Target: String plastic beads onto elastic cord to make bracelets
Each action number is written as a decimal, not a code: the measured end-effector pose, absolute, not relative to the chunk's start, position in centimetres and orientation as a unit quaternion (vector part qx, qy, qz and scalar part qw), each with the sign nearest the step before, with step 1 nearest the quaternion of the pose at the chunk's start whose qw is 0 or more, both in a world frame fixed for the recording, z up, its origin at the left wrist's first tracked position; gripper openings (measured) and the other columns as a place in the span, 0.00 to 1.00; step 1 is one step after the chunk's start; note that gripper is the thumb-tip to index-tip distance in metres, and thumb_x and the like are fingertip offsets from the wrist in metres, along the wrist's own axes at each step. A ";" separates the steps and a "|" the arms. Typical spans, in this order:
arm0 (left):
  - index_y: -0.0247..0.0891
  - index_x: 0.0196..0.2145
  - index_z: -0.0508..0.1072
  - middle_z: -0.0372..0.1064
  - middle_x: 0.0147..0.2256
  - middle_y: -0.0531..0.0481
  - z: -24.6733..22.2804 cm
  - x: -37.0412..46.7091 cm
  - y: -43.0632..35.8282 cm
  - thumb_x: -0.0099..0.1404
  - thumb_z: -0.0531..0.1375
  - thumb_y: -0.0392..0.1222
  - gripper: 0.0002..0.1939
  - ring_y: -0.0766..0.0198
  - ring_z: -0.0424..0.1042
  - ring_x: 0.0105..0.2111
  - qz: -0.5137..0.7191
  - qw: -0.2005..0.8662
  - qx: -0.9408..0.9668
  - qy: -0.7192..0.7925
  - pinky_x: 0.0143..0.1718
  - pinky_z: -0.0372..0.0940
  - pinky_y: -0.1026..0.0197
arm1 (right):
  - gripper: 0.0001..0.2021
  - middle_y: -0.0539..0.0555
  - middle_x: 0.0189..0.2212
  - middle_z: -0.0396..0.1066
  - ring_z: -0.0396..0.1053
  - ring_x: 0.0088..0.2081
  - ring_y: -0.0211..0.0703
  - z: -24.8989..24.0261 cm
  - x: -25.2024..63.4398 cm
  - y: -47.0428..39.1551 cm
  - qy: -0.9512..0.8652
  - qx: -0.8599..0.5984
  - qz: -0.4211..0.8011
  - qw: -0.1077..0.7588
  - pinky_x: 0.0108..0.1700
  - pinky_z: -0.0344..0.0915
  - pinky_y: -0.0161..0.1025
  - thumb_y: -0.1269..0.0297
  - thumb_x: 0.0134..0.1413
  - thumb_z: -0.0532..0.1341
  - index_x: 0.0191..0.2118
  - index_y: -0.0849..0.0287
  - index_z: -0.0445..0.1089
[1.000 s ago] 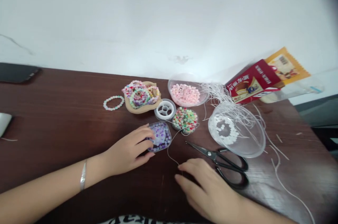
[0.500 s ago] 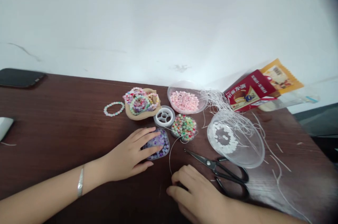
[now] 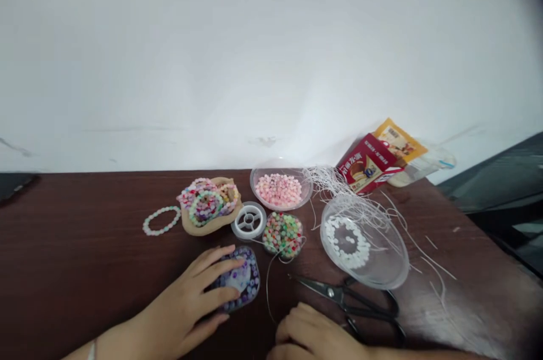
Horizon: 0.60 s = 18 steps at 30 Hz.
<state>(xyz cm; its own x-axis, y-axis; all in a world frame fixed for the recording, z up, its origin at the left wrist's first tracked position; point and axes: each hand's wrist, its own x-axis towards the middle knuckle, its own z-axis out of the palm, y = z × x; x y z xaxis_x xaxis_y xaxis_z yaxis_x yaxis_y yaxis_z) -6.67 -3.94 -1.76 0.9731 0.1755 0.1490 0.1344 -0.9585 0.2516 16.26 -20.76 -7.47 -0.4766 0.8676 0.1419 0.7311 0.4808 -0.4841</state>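
Observation:
My left hand (image 3: 197, 295) lies with its fingers spread over a small clear box of purple beads (image 3: 250, 281), fingertips among the beads. My right hand (image 3: 311, 334) rests low on the table, fingers curled. A thin white cord (image 3: 267, 286) runs down to it from near the white spool (image 3: 249, 222); the pinch itself is hidden. Black-handled scissors (image 3: 335, 292) lie just beyond the right hand. A container of red and green beads (image 3: 283, 234) stands beside the spool.
Behind are a tan dish (image 3: 199, 228) heaped with bead bracelets, a loose bracelet (image 3: 148, 225) and a bowl of pink beads (image 3: 278, 191). To the right are a clear bowl with white beads (image 3: 348, 242), tangled white cord (image 3: 326, 180) and a red snack box (image 3: 367, 165) against the wall.
The view has tilted up and turned slightly right, so everything sits lower and further left. My left hand stays at the purple bead box; my right hand stays curled by the scissors.

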 end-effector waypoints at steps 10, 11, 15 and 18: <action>0.41 0.41 0.69 0.58 0.59 0.47 -2.3 -6.8 -4.2 0.61 0.56 0.34 0.10 0.53 0.46 0.63 0.065 0.209 0.969 0.113 0.58 0.58 0.46 | 0.09 0.47 0.30 0.68 0.59 0.30 0.37 -4.3 16.3 -20.4 -0.869 -0.418 0.149 0.220 0.33 0.53 0.36 0.60 0.64 0.52 0.39 0.56 0.67; 0.41 0.41 0.69 0.58 0.59 0.47 -2.2 -6.8 -4.1 0.61 0.56 0.34 0.09 0.53 0.46 0.63 0.061 0.208 0.970 0.112 0.58 0.58 0.46 | 0.09 0.47 0.30 0.68 0.58 0.29 0.36 -4.4 16.3 -20.4 -0.867 -0.417 0.153 0.226 0.33 0.53 0.36 0.60 0.64 0.52 0.38 0.56 0.67; 0.41 0.40 0.69 0.57 0.59 0.46 -2.2 -6.9 -3.9 0.62 0.56 0.34 0.08 0.53 0.45 0.64 0.049 0.208 0.970 0.114 0.59 0.56 0.45 | 0.11 0.47 0.29 0.68 0.58 0.30 0.36 -4.1 16.4 -20.3 -0.864 -0.416 0.176 0.220 0.33 0.53 0.36 0.61 0.64 0.52 0.33 0.58 0.66; 0.41 0.42 0.68 0.57 0.60 0.46 -2.4 -7.1 -3.7 0.63 0.55 0.36 0.09 0.52 0.45 0.64 0.025 0.206 0.973 0.099 0.59 0.56 0.44 | 0.10 0.47 0.30 0.70 0.59 0.31 0.36 -3.7 16.5 -20.2 -0.865 -0.417 0.196 0.198 0.34 0.54 0.36 0.63 0.64 0.53 0.34 0.58 0.67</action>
